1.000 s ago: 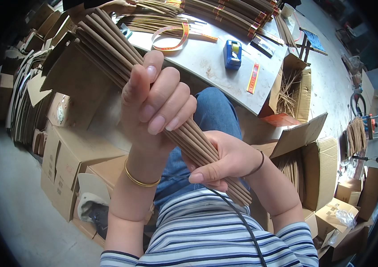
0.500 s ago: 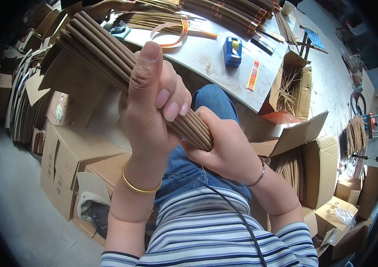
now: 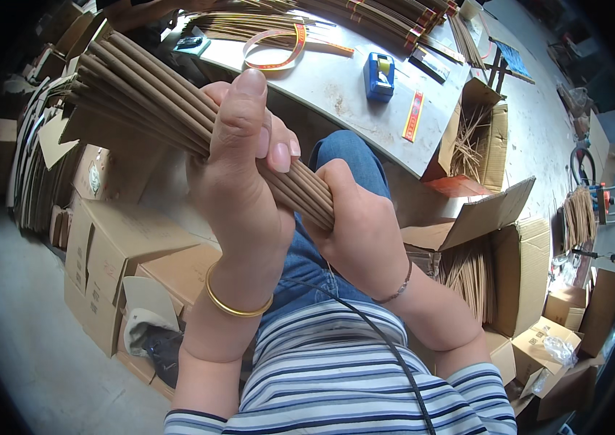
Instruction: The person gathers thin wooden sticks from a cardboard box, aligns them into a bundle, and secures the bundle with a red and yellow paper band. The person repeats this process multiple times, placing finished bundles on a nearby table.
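The person is gathering a thick bundle of long brown incense-like sticks (image 3: 169, 109) into both hands, and the step in hand appears to be squaring and tightening that bundle so the sticks are lying parallel. The bundle is being held in the air above the lap, tilting from upper left down toward the right, with its free ends fanning out at the upper left and its lower end disappearing into the right palm.

The left hand (image 3: 242, 181) is wrapping closed around the middle of the bundle, thumb pointing up along the near side and fingers curling over the far side, with pale painted nails showing. The right hand (image 3: 358, 217) is clenching around the lower end, its back turned toward the camera; how far the sticks are running inside it cannot be told. Both hands are touching the sticks and lying just beside each other.

Beyond the hands, a grey metal desk (image 3: 336, 87) is carrying a small blue tape dispenser (image 3: 379, 75), a loop of orange-red printed ribbon (image 3: 278, 51), a short orange-red label strip (image 3: 413, 116) and more bound stick bundles (image 3: 387, 14) at its far edge. An open brown cardboard box of loose sticks (image 3: 470, 134) is standing at the desk's right.

Judging from this, the next move is likely calling for a firm one-handed hold so the other hand is free to reach a band.
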`<state>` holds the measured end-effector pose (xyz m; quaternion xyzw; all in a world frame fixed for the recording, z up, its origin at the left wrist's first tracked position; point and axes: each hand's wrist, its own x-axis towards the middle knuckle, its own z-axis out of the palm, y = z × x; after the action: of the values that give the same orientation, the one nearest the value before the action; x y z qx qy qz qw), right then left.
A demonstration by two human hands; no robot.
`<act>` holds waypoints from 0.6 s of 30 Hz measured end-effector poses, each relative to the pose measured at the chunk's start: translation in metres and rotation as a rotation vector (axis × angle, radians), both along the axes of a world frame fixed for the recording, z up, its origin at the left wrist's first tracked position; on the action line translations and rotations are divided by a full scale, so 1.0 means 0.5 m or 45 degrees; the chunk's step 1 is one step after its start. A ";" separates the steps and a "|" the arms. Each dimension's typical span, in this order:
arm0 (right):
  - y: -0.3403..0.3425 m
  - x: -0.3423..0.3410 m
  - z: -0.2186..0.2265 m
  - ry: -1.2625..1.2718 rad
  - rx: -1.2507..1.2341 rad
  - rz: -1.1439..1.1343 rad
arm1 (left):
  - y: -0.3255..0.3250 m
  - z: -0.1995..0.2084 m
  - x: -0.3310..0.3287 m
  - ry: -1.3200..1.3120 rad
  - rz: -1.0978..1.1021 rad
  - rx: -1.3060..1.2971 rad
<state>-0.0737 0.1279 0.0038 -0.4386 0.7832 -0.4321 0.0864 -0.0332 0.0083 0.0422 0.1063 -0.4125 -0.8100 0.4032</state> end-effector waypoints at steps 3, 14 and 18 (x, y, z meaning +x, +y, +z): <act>0.007 -0.002 0.012 -0.060 0.056 0.044 | -0.002 0.007 -0.001 0.015 -0.014 0.178; 0.018 -0.040 0.047 -1.180 0.124 0.616 | -0.040 -0.017 0.016 0.384 -0.600 0.235; 0.021 -0.045 0.016 -2.211 -0.021 1.108 | -0.053 -0.042 0.001 0.900 -1.151 0.559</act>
<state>-0.0962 0.1382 0.0115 -0.2188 0.2130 -0.5411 0.7835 -0.0329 -0.0183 0.0214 -0.2737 -0.0818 -0.9530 0.1008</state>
